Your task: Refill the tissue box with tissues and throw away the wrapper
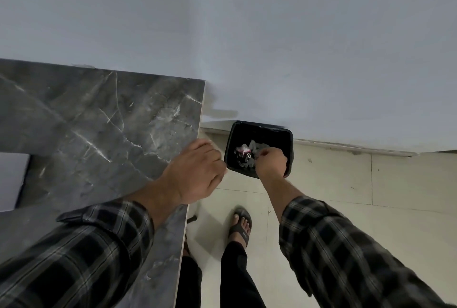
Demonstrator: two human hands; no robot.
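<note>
While I am leaning over the edge of the table [103, 119], my right hand [270, 160] is hanging directly above the open mouth of the black bin [288, 139] on the floor, its fingers curled narrow and pinched together as if closing on or just letting go of something thin; I cannot tell whether anything is between them. Crumpled stuff is lying in the bin just beyond and to the left of those fingertips, grey-white with a pink patch, and I am judging that to be the wrapper [244, 153], though it is too small and dark to be sure. It is sitting bunched, with no clear long axis. My left hand [197, 171] is resting over the corner of the table, fingers curled downward, and I cannot see whether it is holding anything. The right hand is plainly the nearer one to the bin, so any drop falls straight down from it. A pale box [13, 181] is sitting at the far left of the table, possibly the tissue box, well apart from both hands.
</note>
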